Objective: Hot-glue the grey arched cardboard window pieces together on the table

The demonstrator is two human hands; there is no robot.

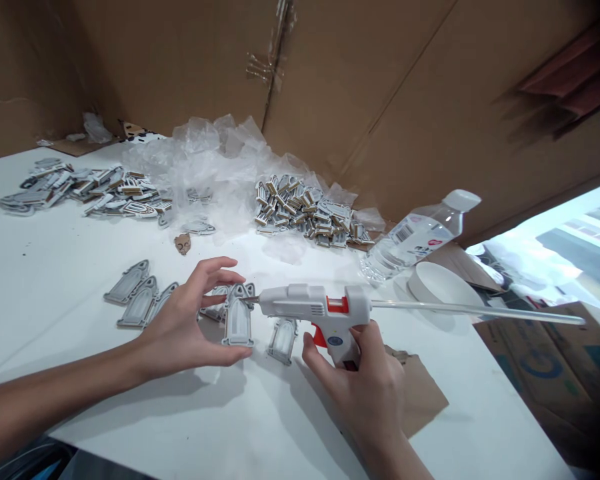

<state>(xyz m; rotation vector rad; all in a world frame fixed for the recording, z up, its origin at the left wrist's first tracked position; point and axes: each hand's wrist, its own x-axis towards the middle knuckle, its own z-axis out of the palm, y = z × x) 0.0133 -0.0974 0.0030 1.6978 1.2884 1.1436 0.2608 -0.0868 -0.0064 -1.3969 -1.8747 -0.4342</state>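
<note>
My left hand (185, 320) grips a small grey-and-white arch-shaped piece (239, 320), thumb at its lower edge and fingers near its top. In my right hand (365, 380) is a white hot glue gun (305, 302) with a red trigger. Its metal nozzle points left and meets the upper part of the held piece; whether it touches cannot be told. A long clear glue stick (460, 308) sticks out of the gun's back. One similar piece (283, 340) lies on the white table just right of the held one. Several more pieces (139, 300) lie left of my left hand.
Heaps of similar pieces (305, 210) lie at the back, beside crumpled clear plastic bags (215, 160). A tilted water bottle (415, 233) and a white round roll (443, 287) are at the right. A cardboard scrap (423, 393) lies by my right hand. Cardboard walls (180, 60) rise behind.
</note>
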